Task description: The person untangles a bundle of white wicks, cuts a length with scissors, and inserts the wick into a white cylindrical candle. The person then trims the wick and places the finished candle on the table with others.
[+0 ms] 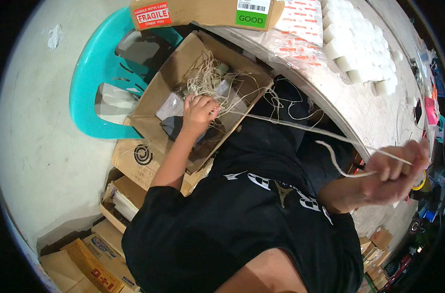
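An open cardboard box (151, 100) stands at my left, with a tangled heap of cream-coloured string (206, 75) inside it. My left hand (200, 113) reaches into the box, its fingers curled on the near edge of the tangle. Out at the right, my right hand (396, 171) is closed on a length of the same string, and a short loose end curls out from it. Between the hands the string runs nearly straight across my lap. Clear plastic packets and a dark cloth lie under the tangle.
A teal plastic chair (88, 83) stands beyond the box. On the white table (339, 93) are rows of white candle-like cylinders (357, 46), bubble-wrapped packs (298, 29) and a labelled carton (198, 12). More cartons (105, 249) sit on the floor at the lower left.
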Tool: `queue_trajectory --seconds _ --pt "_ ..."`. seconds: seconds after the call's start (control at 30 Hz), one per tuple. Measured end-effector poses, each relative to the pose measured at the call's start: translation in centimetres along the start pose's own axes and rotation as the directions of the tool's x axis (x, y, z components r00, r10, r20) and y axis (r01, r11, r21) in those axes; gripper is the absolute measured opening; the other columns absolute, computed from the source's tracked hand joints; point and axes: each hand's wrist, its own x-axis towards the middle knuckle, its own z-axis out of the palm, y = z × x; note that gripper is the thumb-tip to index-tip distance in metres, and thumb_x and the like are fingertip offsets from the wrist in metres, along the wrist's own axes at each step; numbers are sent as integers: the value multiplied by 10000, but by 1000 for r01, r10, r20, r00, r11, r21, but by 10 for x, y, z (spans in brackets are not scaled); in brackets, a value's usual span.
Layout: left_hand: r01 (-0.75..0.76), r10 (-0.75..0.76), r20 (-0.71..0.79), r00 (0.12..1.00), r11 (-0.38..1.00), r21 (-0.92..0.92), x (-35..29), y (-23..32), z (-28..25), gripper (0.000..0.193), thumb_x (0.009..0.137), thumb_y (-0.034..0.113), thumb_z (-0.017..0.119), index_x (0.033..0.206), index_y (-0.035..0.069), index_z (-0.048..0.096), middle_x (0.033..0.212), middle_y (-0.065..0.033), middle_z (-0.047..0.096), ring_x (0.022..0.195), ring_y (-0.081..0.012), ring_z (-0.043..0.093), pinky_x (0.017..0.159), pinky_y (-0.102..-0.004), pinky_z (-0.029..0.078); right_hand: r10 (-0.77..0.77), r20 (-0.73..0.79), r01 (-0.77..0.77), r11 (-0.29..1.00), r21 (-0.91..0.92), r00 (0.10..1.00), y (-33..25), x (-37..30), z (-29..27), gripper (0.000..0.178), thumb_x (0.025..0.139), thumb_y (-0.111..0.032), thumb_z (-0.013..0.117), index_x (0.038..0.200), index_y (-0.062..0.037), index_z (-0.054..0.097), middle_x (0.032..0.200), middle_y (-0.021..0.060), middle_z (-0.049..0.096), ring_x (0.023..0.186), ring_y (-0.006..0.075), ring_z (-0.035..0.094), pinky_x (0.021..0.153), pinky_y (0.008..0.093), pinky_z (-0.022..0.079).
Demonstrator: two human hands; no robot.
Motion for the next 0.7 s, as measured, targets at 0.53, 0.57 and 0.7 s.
queue_trajectory --seconds 0.53,0.57,0.7 --pt "86 -88 174 981 996 20 4 -4 -3 189 887 310 535 896 147 631 946 2 614 995 -215 555 1033 -470 240 -844 299 529 -21 -848 446 -65 -18 -5 113 852 -116 552 796 -21 525 661 44 468 571 128 452 548 264 390" --pt "103 -101 150 984 995 -8 1 -6 -1 248 911 338 491 886 136 632 942 -1 618 994 -219 556 1033 -465 241 -714 297 394 -33 -919 634 -47 -20 -7 91 842 -100 564 806 -19 544 677 55 497 583 136 470 559 270 400" --pt "195 -191 39 981 957 -213 7 -5 -2 298 936 274 439 811 101 646 894 -36 642 905 -250 582 1013 -433 269 551 157 196 -13 -980 820 1 -5 5 169 756 -56 675 912 -24 620 752 113 621 639 248 602 569 322 471"
